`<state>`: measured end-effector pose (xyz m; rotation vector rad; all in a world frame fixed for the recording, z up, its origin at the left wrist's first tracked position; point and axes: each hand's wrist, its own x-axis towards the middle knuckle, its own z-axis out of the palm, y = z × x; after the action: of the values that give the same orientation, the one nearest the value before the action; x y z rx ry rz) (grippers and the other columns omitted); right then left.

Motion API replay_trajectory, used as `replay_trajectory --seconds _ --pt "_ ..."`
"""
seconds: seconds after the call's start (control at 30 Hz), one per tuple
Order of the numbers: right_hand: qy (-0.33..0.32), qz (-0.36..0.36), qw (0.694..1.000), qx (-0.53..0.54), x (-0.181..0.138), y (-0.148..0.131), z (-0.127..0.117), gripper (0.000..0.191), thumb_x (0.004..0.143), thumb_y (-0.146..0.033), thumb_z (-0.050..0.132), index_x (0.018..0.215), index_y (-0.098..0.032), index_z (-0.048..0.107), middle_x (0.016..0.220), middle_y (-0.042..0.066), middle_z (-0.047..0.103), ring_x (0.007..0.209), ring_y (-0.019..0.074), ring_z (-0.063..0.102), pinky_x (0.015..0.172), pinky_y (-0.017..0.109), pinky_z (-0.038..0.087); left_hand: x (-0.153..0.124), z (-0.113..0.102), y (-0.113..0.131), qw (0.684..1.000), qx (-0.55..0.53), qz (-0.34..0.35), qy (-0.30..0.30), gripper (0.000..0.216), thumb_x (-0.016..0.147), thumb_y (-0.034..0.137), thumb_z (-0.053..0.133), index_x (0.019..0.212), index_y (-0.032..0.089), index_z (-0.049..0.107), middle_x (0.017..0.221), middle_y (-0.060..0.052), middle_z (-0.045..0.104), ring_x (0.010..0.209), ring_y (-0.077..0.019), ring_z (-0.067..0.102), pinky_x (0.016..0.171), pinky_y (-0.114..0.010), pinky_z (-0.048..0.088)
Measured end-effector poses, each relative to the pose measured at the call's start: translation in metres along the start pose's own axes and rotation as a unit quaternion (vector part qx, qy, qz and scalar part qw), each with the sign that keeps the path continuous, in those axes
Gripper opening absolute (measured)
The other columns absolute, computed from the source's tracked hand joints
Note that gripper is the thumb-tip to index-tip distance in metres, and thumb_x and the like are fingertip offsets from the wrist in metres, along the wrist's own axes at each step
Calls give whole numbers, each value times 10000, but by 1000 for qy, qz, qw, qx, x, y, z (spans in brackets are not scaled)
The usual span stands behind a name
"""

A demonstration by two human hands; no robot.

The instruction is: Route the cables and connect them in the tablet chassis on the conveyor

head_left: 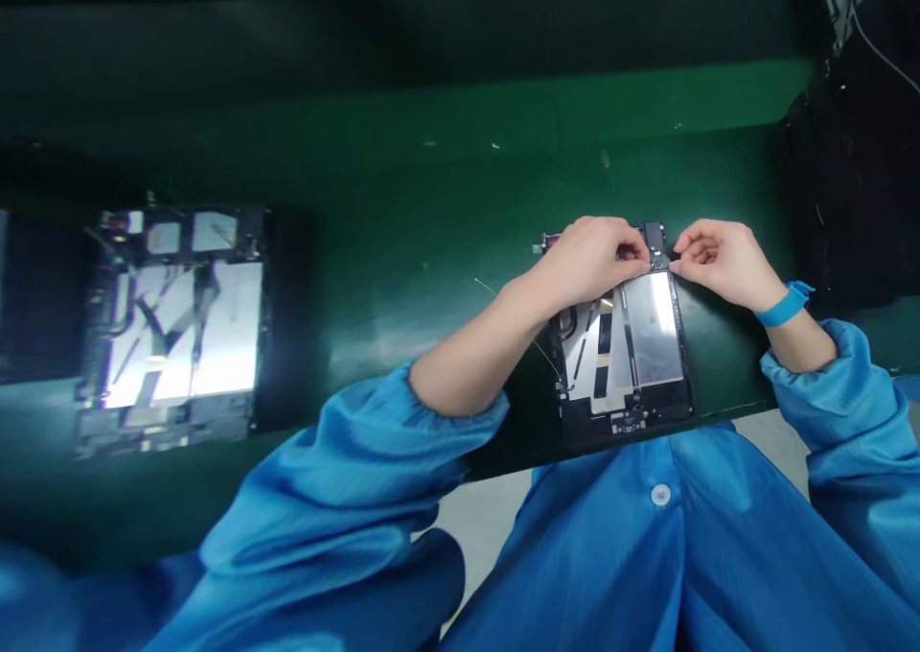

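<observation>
A glossy dark-green bench (431,182) spans the view, pale floor (481,518) below its near edge.

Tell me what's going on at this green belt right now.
A person in a blue smock works on an opened tablet lying on the green belt. The left hand and right hand meet at a small black part on the tablet's far edge; whether they pinch or just press it is unclear. A blue wrist strap sits on the right wrist. A second opened tablet lies apart, to the left.
</observation>
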<state>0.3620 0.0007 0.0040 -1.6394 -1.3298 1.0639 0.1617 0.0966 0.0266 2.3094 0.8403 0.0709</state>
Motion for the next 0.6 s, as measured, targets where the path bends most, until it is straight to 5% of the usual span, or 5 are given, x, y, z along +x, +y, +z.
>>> replay_trajectory --seconds 0.3,0.47,0.6 --pt "5 -4 1000 27 3 4 -7 231 657 -246 856 793 -185 679 664 -14 676 628 130 645 656 277 544 4 1 12 998 55 -27 -13 199 879 220 613 891 164 803 956 -87 754 863 -239 672 807 -352 487" --pt "1 -49 992 115 8 -2 5 352 654 -388 912 790 -206 644 715 -21 660 651 120 612 650 279 541 1 11 10 996 -8 66 57 228 862 212 628 1007 160 796 997 -87 723 940 -238 669 832 -342 496" --pt "24 -67 991 110 11 -3 18 348 674 -394 892 847 -211 653 847 -10 679 675 105 576 630 263 500 -1 17 4 992 -40 26 115 172 866 210 626 881 159 789 872 -68 709 855 -224 652 828 -355 498"
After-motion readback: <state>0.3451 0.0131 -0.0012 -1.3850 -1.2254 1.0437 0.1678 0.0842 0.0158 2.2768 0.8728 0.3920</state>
